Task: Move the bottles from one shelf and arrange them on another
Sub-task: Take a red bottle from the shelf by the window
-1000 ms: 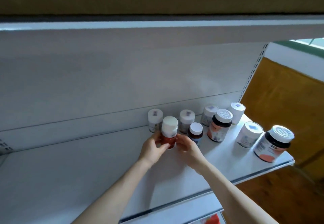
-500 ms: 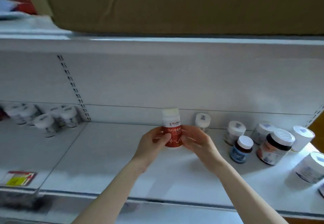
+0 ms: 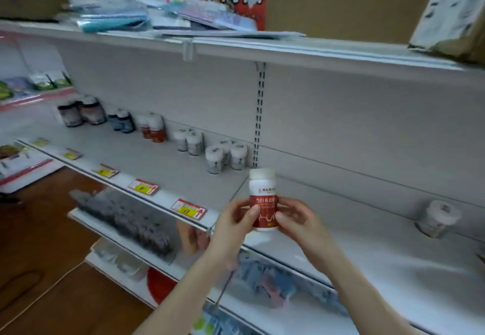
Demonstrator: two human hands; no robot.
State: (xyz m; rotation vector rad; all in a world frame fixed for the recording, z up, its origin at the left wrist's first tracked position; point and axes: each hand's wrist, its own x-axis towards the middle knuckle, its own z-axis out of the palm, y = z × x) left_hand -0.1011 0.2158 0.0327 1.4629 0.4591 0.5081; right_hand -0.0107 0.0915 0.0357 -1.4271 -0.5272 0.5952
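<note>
Red-labelled bottle (image 3: 263, 200) upright, left hand (image 3: 233, 219), right hand (image 3: 296, 220) clasping sides

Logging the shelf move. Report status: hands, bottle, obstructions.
Left hand and right hand both gripping red-labelled white-capped bottle, upright, held off the white metal shelf. Matching red bottles stand there, far left. Nothing in the way.
</note>
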